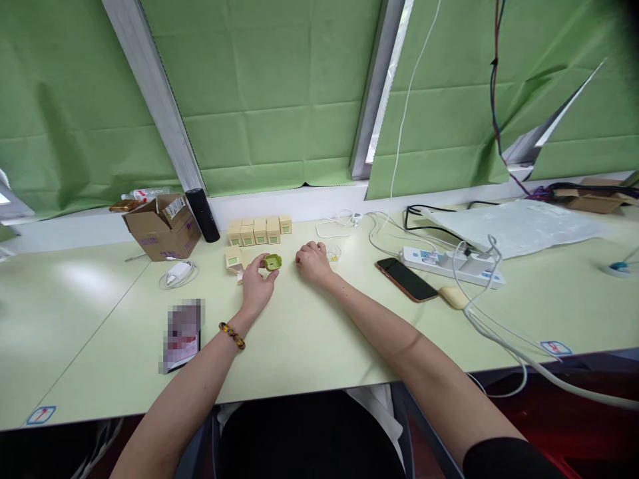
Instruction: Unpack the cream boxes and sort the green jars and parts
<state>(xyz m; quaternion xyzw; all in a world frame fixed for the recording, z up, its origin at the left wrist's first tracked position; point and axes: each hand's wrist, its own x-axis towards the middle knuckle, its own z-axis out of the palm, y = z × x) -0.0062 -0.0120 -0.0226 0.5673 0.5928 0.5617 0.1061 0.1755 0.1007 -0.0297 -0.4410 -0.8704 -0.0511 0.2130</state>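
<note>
My left hand (257,285) grips a small olive-green open case (273,262) between thumb and fingers, slightly above the table. Beside that hand is an opened small cream carton (233,259) with a green label. My right hand (313,263) is closed, its fingers curled down near the tabletop; whatever they pinch is hidden. Just behind it sits a small clear container (335,253) with yellowish bits inside, partly covered by the hand. A row of several small cream cartons (259,231) stands farther back.
At the left are a cardboard box (164,229), a black cylinder (202,215), a white charger (178,273) and a phone (184,332). To the right lie another phone (406,279), a power strip (449,265) with loose cables, and a white plastic package (524,226).
</note>
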